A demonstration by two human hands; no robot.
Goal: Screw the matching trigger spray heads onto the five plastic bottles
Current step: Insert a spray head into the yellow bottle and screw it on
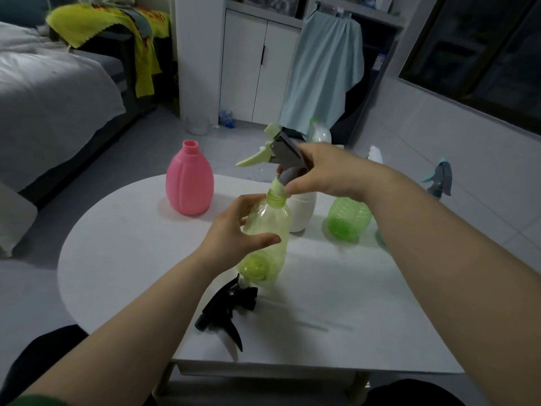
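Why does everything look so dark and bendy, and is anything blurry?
In the head view the room is dim and grayish; the wide lens bends the wall lines and the table edge; the right hand and spray head look slightly smeared; the yellow bottle, gripped by the left hand, stays fairly clear, with soft shadows under the pink bottle.

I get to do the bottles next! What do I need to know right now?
Left hand holds the yellow-green bottle on the table. Right hand holds the grey and yellow-green spray head at its neck, not yet screwed down. The pink bottle, white bottle and green bottle have no heads. A black spray head lies nearest you.
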